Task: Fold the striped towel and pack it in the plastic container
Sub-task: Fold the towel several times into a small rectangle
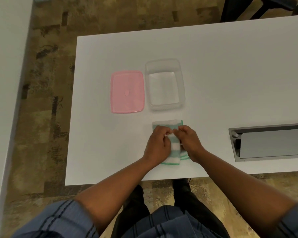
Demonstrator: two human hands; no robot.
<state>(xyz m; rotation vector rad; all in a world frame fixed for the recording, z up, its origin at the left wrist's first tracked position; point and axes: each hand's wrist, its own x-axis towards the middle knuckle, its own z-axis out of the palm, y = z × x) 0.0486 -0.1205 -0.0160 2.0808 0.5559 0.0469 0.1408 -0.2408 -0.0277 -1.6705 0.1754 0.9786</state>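
The green-and-white striped towel (175,146) lies folded into a narrow strip on the white table (230,74), near its front edge. My left hand (157,145) and my right hand (189,143) both pinch the towel's cloth near its middle, fingertips almost touching. Much of the towel is hidden under my hands. The clear plastic container (165,84) stands open and empty just beyond the towel. Its pink lid (126,91) lies flat to the left of it.
A grey cable tray (272,142) with a hinged flap is set into the table at the right. Patterned carpet shows to the left of the table and below its front edge. Dark chair legs (258,7) stand beyond the far edge.
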